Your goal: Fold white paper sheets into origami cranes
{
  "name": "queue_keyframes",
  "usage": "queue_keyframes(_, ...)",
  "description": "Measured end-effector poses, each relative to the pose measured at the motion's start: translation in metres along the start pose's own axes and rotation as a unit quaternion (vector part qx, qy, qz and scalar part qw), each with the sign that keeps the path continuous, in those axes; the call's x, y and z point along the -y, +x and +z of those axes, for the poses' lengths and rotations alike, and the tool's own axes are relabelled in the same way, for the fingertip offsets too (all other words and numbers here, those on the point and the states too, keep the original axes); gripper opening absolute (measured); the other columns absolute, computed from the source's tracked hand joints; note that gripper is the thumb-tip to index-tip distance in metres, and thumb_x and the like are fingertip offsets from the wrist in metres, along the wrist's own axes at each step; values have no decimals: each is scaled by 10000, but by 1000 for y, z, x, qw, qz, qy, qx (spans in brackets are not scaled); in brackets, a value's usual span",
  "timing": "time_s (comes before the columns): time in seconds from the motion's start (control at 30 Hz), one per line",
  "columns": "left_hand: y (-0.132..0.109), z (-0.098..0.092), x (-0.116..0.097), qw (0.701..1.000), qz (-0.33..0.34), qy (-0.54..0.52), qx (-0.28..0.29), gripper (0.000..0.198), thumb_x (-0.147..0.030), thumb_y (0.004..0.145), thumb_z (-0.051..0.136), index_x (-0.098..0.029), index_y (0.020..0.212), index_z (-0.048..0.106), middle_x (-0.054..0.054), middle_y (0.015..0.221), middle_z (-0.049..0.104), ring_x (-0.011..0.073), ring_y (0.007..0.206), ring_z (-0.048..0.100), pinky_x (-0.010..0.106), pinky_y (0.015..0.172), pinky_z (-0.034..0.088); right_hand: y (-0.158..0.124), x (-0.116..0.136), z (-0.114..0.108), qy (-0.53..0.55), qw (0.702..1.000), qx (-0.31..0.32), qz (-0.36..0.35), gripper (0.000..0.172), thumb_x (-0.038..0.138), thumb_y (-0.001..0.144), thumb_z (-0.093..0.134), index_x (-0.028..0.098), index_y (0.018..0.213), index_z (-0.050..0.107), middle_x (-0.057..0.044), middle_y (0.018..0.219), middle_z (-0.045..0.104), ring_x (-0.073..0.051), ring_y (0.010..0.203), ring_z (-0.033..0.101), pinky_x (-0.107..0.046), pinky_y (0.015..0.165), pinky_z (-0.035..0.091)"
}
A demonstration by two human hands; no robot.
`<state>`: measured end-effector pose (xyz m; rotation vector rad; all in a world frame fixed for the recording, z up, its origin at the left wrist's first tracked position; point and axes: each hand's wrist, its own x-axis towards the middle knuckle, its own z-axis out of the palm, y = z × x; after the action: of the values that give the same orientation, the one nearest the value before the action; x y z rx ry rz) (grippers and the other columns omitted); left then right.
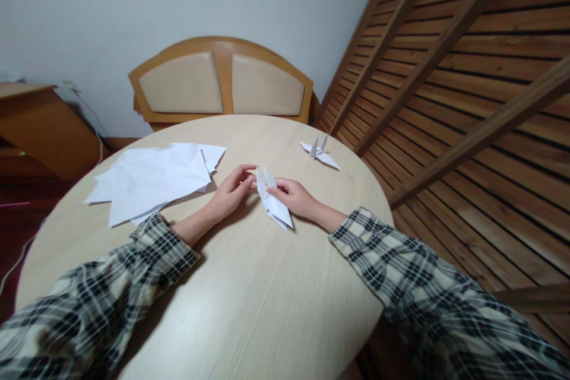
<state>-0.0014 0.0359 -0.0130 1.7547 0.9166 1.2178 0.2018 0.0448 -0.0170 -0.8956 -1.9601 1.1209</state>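
Note:
A white folded paper [275,205], long and narrow with pointed ends, is held just above the middle of the round table. My right hand [294,195] grips its right side, thumb on the near face and fingers behind. At its upper left edge, my left hand [234,189] has its fingers bent and pinched against the paper; part of those fingers is hidden. The top of the folded paper splits into two points with a gap between them. A finished white paper crane [319,153] sits on the table beyond my right hand.
Several loose white sheets [151,181] lie in an untidy pile on the left of the round wooden table [249,303]. A padded headboard [227,80] stands behind it. Wooden slats [454,101] slope along the right. A wooden desk [40,124] is at far left.

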Motion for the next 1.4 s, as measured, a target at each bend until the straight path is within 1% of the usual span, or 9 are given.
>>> queue_keyframes(0.1,0,-2,3,1000,20,1,-10,348,-302,935,518,-221,1273,503,63,1021,603,169,904,591,371,868,501,-1,1,0,4,1000,8,4,335,471,888,542,150,885,638,-1,709,538,-117,614,446,-252,521,316)
queue_keyframes(0.2,0,-4,5,1000,22,18,-4,352,-298,942,513,-230,1288,506,56,1027,595,165,909,580,369,886,487,-1,2,-1,6,1000,17,6,336,478,885,545,155,828,616,11,680,506,-110,593,428,-251,510,305)
queue_keyframes(0.33,0,-5,5,999,22,40,0,295,-302,942,504,-211,1220,545,59,1028,603,170,904,578,367,881,477,-1,3,-1,-2,1000,21,1,336,481,889,538,161,822,615,5,690,519,-114,601,442,-253,510,311)
queue_keyframes(0.47,1,-4,2,998,26,55,-13,260,-309,901,553,-203,1138,564,52,992,598,174,904,564,332,819,477,-2,4,-1,-3,1000,23,-1,342,487,883,548,160,808,615,3,685,529,-115,599,443,-256,507,314)
queue_keyframes(0.8,0,-3,-2,998,35,48,-5,173,-277,888,575,-194,1036,542,60,1011,583,168,899,543,319,783,476,-3,7,-3,4,999,34,-8,306,451,870,563,160,793,614,9,679,522,-104,576,428,-256,503,308)
queue_keyframes(1.0,-2,-2,-4,997,37,64,-8,135,-281,887,570,-191,979,528,44,956,579,155,847,550,309,751,483,-2,8,-7,36,998,42,11,309,461,842,596,156,803,619,11,680,522,-98,563,433,-248,489,311)
queue_keyframes(1.2,-4,2,-9,992,39,121,-20,107,-259,868,567,-186,930,518,44,925,587,157,824,571,323,742,497,-1,9,-9,52,997,50,24,312,458,816,620,147,794,617,11,665,526,-90,546,424,-239,481,316)
queue_keyframes(1.3,-6,3,-12,986,51,160,-22,103,-246,857,570,-189,937,539,50,921,602,166,818,582,335,735,505,-1,8,-10,48,997,51,27,314,451,816,623,137,801,618,9,670,530,-87,548,426,-233,481,310)
queue_keyframes(1.4,-7,4,-13,984,51,169,-27,101,-247,861,560,-195,946,546,59,932,607,175,832,591,328,707,511,-1,8,-11,40,998,51,23,302,430,823,622,128,813,622,6,682,532,-88,560,430,-233,493,314)
